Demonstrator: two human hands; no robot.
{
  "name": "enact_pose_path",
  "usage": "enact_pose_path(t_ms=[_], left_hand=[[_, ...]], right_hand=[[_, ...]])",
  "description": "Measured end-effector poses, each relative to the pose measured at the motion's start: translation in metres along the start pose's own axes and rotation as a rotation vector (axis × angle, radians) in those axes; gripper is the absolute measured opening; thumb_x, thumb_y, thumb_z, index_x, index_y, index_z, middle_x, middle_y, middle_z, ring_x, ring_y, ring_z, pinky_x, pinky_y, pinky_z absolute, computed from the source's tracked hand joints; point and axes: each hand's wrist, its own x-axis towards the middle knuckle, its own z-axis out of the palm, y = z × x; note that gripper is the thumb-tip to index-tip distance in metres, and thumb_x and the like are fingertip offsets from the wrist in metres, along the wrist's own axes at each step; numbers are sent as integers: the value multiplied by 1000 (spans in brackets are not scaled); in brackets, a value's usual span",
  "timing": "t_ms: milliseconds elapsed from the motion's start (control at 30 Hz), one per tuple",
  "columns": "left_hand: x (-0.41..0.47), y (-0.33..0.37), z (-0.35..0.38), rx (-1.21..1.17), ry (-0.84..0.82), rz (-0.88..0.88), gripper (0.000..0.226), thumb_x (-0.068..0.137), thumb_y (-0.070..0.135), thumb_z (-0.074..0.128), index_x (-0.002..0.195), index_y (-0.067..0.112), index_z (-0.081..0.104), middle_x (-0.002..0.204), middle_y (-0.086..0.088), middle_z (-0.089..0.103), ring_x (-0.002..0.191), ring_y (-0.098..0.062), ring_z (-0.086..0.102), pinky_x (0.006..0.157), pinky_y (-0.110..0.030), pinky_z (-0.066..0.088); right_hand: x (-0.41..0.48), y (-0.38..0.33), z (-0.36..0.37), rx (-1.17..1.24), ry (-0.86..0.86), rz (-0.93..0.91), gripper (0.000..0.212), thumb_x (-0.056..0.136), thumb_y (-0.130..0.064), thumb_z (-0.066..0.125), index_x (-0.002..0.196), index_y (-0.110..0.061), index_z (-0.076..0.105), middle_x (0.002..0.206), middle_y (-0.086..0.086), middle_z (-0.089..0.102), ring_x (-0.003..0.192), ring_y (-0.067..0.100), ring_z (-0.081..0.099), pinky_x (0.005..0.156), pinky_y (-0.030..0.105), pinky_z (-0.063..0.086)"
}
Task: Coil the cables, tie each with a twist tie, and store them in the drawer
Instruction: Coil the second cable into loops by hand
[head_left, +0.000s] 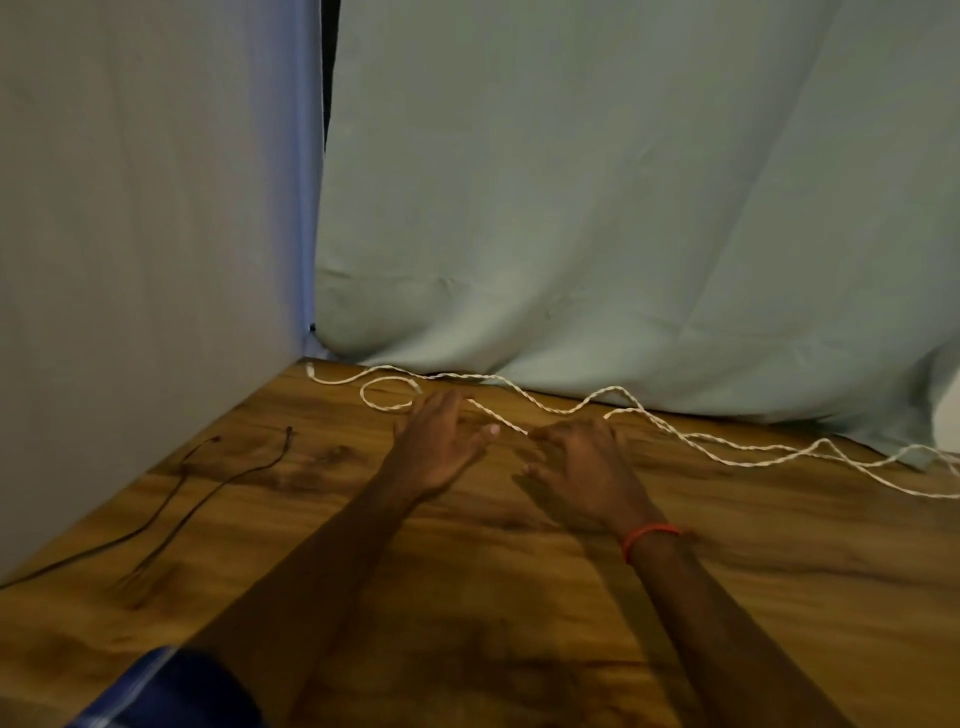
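Wooden table (519, 597) in view. A white cable (511, 425) snakes along its far edge. Two dark cables (228, 480) lie left.

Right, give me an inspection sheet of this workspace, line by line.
Surface: wooden table, dark-grained.
Job's things: white cable lies uncoiled along the far edge; no twist tie or drawer seen.
Clutter: nothing seen.
Grippers: left hand open, fingers straight, at the white cable; right hand beside it, grip unclear, orange wristband on its wrist.
Cables: thin dark cables loose at the left.
Surroundings: cloth backdrops left and behind; blue fabric at the near edge.
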Motion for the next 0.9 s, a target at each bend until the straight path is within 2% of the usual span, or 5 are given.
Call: enact_pose_path(t_ms=[267,533,600,700,900], left_hand=[[26,-53,-2,166,8,-51,65,90,66,49,143,31,36,152,1,36,143,-24,26,110,-57,26],[33,-74,-18,254,25,-108,66,88,60,57,144,33,35,154,0,34,143,-27,25,111,-56,24],[32,-79,-21,285,28,-135,66,88,59,58,144,34,34,155,-1,33,144,-28,24,111,-56,24],[32,-86,-23,355,-6,-163,63,88,56,60,143,35,38,157,0,29,145,-29,21,110,-57,25],[35,-86,-26,280,-49,-108,35,90,51,59,114,28,71,147,4,44,142,-24,26,109,-56,28]], right_hand=[[64,-19,46,125,-31,-72,60,85,-58,66,138,-35,53,136,-4,60,129,24,48,106,42,35],[95,-32,89,256,-290,78,79,93,-60,54,157,-34,17,157,7,39,144,35,30,116,53,25],[94,-31,90,198,-212,67,65,94,-55,55,151,-33,34,147,7,49,137,34,39,110,49,31],[86,-26,78,140,-108,-33,23,97,-41,58,114,-30,68,109,6,67,106,29,60,88,41,48],[60,4,23,338,97,8,21,97,-32,61,80,-20,66,71,-7,63,72,15,60,68,39,49]])
